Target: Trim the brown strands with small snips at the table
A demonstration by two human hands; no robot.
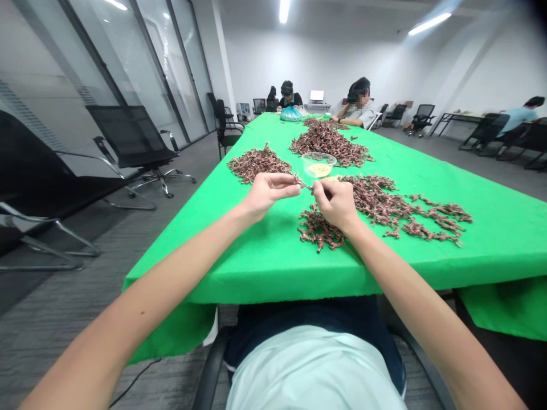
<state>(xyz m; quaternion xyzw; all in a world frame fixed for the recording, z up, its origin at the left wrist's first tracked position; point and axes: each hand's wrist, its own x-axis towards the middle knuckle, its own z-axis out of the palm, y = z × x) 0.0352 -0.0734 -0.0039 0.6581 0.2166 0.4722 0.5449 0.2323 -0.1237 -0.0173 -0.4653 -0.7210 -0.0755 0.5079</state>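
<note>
My left hand pinches a small brown knobbly piece between thumb and fingers, over the green cloth. Closed on a thin dark tool, my right hand brings its tip up to that piece; the tool's exact kind is too small to make out. Just beyond the hands stands a clear plastic bowl with pale yellow bits inside. Brown pieces of the same kind form a pile past my left hand, another pile to the right, and a small heap under my right hand.
The long table has a green cloth over it. A larger brown pile lies farther up, near a seated person at the right side. Another person sits at the far end by a blue bag. Office chairs stand at left.
</note>
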